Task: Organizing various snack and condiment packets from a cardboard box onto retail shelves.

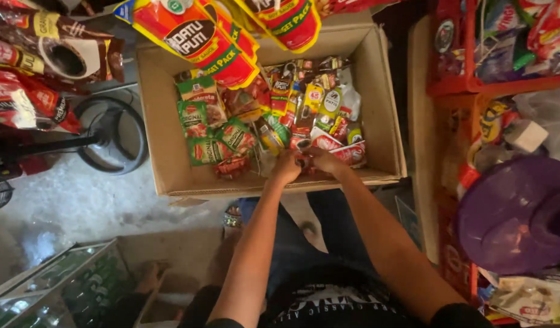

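Note:
An open cardboard box [158, 152] sits on the floor below me, holding several small sachets and packets: green ones [201, 130] at the left, red and yellow ones [310, 103] at the right. Both my hands reach down into its near side. My left hand [286, 167] and my right hand [322, 161] meet over a small red and dark packet [303, 159] and close on it together. The fingers hide most of that packet.
Red and yellow pouches [207, 39] hang above the box's far edge. Brown and red sachet strips [43, 54] hang at the left over a fan base [113, 136]. Red shelves [474, 79] with goods and a purple lid [517, 212] stand right. A glass case [61, 285] is lower left.

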